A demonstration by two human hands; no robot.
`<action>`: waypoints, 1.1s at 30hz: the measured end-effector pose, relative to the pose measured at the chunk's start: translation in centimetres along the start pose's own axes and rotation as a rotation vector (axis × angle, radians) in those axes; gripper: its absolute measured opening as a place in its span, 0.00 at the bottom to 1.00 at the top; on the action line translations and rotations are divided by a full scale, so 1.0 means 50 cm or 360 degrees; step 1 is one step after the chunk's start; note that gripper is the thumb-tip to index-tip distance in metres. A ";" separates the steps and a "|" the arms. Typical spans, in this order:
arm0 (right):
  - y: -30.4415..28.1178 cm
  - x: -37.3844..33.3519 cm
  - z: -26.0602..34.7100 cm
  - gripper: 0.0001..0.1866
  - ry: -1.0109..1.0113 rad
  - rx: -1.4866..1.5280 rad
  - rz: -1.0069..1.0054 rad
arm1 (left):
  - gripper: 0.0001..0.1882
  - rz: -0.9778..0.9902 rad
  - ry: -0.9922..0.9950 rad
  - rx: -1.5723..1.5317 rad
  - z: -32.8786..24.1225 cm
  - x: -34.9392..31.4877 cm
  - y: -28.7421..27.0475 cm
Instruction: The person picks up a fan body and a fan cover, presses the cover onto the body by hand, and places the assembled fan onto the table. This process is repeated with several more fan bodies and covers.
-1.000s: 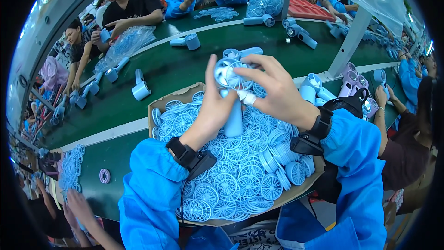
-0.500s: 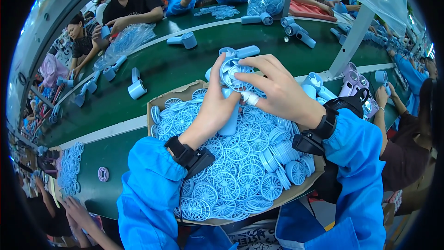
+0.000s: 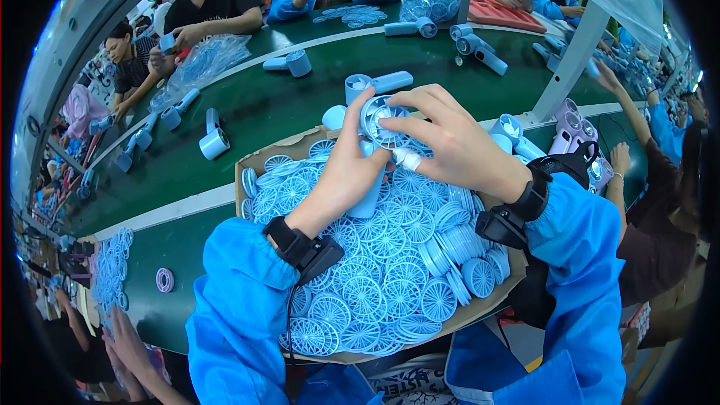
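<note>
A light blue handheld fan is held over the box, its round head [image 3: 373, 121] facing up and its handle [image 3: 365, 205] pointing down toward me. My left hand [image 3: 347, 161] is closed around the neck and the left side of the head. My right hand [image 3: 457, 139] curls its fingers over the front of the head, on what looks like a spoked grille cover [image 3: 397, 126]; white tape wraps one finger. Part of the fan's head is hidden by my fingers. Below both hands, an open cardboard box [image 3: 259, 156] is heaped with light blue round grilles [image 3: 365, 296].
Behind the box runs a green conveyor belt [image 3: 255, 109] with scattered blue fan bodies [image 3: 214, 143]. A purple ring [image 3: 164, 280] and a pile of blue rings [image 3: 113, 266] lie left. Purple fans [image 3: 574, 131] stand right, near a metal post [image 3: 574, 60]. Co-workers sit around.
Fan bodies on the belt have slid a little left. My hands keep nearly the same hold, with the right fingers shifted slightly on the fan head. A person at right has reached an arm over the belt.
</note>
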State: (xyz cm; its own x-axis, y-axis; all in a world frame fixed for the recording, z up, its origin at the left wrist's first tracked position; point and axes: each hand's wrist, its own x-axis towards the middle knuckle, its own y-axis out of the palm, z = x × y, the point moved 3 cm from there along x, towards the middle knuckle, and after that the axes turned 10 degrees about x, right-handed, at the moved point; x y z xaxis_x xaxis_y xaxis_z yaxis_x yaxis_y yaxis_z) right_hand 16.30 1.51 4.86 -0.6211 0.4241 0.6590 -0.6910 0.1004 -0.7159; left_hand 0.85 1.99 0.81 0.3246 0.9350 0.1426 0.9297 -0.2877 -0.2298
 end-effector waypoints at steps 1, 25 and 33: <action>-0.001 0.002 0.000 0.25 -0.0015 0.0005 -0.0004 | 0.42 -0.0005 0.0010 0.0000 -0.002 0.000 0.000; 0.002 0.000 0.005 0.27 0.0009 0.0031 0.0071 | 0.40 0.0010 0.0025 -0.0015 -0.001 0.000 0.001; 0.016 -0.005 -0.003 0.26 0.0018 0.0099 0.0077 | 0.39 0.0071 -0.0082 0.0014 0.007 0.002 -0.001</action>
State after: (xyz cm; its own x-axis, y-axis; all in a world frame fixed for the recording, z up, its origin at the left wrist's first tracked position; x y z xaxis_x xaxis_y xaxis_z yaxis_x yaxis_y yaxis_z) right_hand 15.96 1.62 4.06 -0.6504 0.4375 0.6209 -0.6819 0.0237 -0.7311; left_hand 0.78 2.15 0.50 0.3562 0.9308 0.0821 0.9128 -0.3279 -0.2433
